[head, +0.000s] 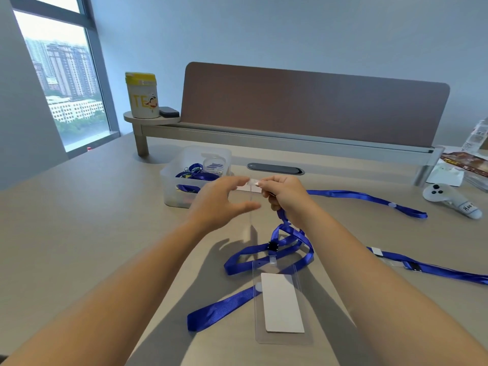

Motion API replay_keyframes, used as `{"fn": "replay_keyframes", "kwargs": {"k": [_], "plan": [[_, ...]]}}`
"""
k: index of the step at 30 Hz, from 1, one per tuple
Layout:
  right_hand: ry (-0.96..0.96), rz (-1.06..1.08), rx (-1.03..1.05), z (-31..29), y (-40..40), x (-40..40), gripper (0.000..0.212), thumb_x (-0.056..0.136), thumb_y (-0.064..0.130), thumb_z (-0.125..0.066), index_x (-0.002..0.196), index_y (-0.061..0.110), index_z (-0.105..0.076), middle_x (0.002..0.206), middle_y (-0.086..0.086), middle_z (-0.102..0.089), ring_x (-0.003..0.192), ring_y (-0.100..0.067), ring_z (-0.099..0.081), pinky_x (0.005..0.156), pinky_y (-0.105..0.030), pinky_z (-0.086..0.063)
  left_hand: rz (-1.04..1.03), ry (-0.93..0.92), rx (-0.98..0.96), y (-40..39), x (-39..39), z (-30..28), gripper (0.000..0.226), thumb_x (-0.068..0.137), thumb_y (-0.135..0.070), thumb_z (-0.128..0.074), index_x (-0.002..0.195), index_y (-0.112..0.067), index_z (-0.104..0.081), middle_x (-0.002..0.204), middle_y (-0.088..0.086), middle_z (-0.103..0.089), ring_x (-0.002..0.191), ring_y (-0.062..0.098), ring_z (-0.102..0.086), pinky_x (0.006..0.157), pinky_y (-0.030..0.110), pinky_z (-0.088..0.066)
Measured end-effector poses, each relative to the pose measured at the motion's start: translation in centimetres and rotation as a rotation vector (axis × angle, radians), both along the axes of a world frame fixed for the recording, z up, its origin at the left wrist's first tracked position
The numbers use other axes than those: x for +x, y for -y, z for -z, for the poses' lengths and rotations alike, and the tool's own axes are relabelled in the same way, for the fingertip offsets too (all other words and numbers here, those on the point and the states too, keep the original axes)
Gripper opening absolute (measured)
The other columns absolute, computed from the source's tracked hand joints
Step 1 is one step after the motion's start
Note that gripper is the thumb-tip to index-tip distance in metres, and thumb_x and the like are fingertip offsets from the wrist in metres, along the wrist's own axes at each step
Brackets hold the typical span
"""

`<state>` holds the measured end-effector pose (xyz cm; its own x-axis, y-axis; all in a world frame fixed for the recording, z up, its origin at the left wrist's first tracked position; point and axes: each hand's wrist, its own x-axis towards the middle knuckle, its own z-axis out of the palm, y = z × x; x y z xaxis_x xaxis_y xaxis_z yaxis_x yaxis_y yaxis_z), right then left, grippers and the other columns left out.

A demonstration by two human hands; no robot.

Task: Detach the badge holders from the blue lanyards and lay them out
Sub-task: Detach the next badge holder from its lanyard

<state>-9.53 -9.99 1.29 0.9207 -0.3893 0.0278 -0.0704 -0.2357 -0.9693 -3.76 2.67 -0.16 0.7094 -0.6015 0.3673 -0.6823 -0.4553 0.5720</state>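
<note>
Holding a clear plastic badge holder [250, 196] edge-on, the right hand [286, 198] also grips a blue lanyard [284, 235]. The left hand [220, 203] is spread wide beside it. Another clear holder [280, 302] lies flat on the beige surface [92, 220].

A clear badge holder [280, 302] with a white card lay flat at near centre, over a looped blue lanyard [264, 256]. Two more lanyards [369, 200] stretched flat to the right.

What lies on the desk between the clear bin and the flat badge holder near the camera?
In the head view, blue lanyard loops with a black buckle lie between bin and badge holder; both hands hover above.
</note>
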Motion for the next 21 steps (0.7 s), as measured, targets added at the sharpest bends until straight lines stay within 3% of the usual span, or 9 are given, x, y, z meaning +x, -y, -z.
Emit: {"fn": "replay_keyframes", "kwargs": {"k": [3,7,10,14,18,21], "plan": [[0.011,0.0,0.054,-0.2,0.1,0.1,0.018,0.092,0.011,-0.05,0.077,0.017,-0.056,0.064,-0.001,-0.047,0.053,-0.009,-0.036,0.05,-0.019,-0.033,-0.004,-0.034,0.117,0.3,-0.1,0.6,0.071,0.074,-0.04,-0.066,0.136,-0.022,-0.035,0.141,0.003,-0.045,0.128,0.02,-0.043,0.104,0.041,-0.039],[0.016,-0.03,0.047,-0.4,0.0,-0.1,0.006,0.087,0.007,-0.057,0.086,0.011,-0.06,0.068,-0.001,-0.049,0.055,-0.009,-0.037,0.051,-0.018,-0.035,-0.058,-0.009,0.093,0.5,-0.1,1.0,0.039,0.085,-0.025,-0.057,0.122,-0.012,-0.051,0.125,0.007,-0.06,0.112,0.02,-0.056,0.093,0.03,-0.045],[0.004,0.017,-0.197,-0.4,0.1,-0.2,0.019,0.086,0.007,-0.059,0.104,0.001,-0.062,0.076,0.0,-0.052,0.064,-0.011,-0.044,0.056,-0.017,-0.036,-0.099,0.006,0.033,0.2,0.3,0.9,0.022,0.09,-0.014,-0.049,0.108,-0.006,-0.059,0.111,0.013,-0.066,0.099,0.023,-0.06,0.085,0.029,-0.046],[0.045,0.065,-0.583,-0.2,0.1,-0.2,0.021,0.09,0.015,-0.054,0.103,0.004,-0.066,0.085,-0.002,-0.057,0.078,-0.014,-0.05,0.06,-0.022,-0.04,-0.157,-0.037,-0.104,0.0,0.9,0.1,0.021,0.091,-0.011,-0.046,0.111,-0.006,-0.053,0.116,0.013,-0.063,0.1,0.022,-0.057,0.085,0.033,-0.048],[0.022,0.056,-0.624,-0.1,0.2,0.0,0.024,0.092,0.015,-0.05,0.104,0.001,-0.066,0.083,-0.002,-0.057,0.069,-0.012,-0.048,0.06,-0.022,-0.039,-0.211,-0.057,-0.179,0.1,0.8,-0.6,0.024,0.089,-0.013,-0.052,0.112,-0.006,-0.049,0.119,0.013,-0.061,0.106,0.026,-0.056,0.088,0.036,-0.048],[-0.021,0.042,-0.557,-0.1,0.1,0.2,0.025,0.091,0.015,-0.05,0.1,-0.002,-0.066,0.068,0.004,-0.052,0.06,-0.006,-0.044,0.061,-0.023,-0.04,-0.227,0.061,-0.172,0.3,0.6,-0.4,0.026,0.084,-0.016,-0.059,0.108,-0.005,-0.053,0.119,0.013,-0.058,0.107,0.025,-0.052,0.091,0.033,-0.043]]}}
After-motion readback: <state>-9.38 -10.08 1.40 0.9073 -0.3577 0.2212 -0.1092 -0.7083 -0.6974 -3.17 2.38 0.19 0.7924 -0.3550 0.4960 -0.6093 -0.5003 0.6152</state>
